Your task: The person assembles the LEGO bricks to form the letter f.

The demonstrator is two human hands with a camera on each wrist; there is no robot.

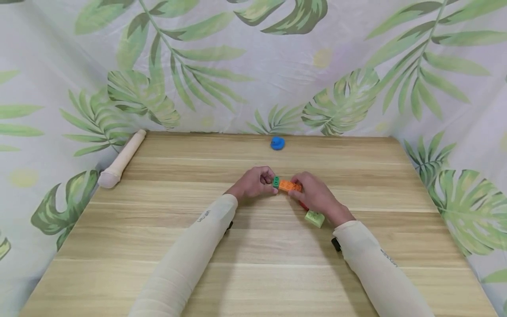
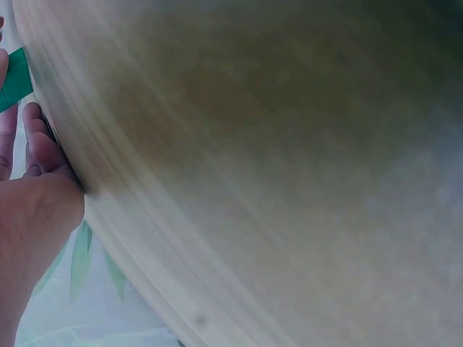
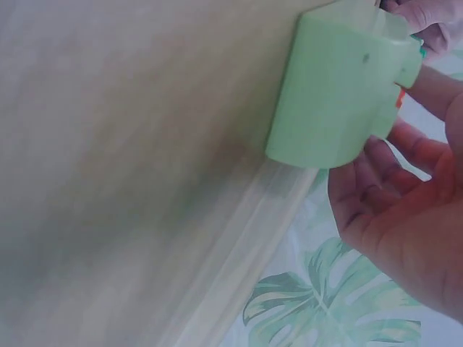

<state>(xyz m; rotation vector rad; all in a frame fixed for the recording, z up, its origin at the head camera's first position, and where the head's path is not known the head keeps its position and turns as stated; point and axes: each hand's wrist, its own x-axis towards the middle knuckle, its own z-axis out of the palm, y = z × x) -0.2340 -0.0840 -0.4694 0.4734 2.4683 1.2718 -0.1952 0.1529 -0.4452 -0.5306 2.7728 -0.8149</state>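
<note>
My left hand [image 1: 257,182] pinches a dark green toy building brick [image 1: 276,181] between thumb and fingers; the same green brick [image 2: 16,78] shows at the left edge of the left wrist view. Against its right side lies an orange brick [image 1: 286,185], which my right hand [image 1: 317,193] grips; whether the two are joined I cannot tell. Partly under the right hand is a red brick [image 1: 303,205]. Close to the right wrist a light green brick [image 1: 314,218] sits on the table; in the right wrist view this light green brick [image 3: 340,94] looms large beside the palm.
Far back on the wooden table [image 1: 269,281] stands a small blue toy duck [image 1: 277,143]. A pale microphone-shaped object [image 1: 122,160] lies along the left edge. Leaf-patterned cloth [image 1: 222,66] hangs behind the table and at its sides.
</note>
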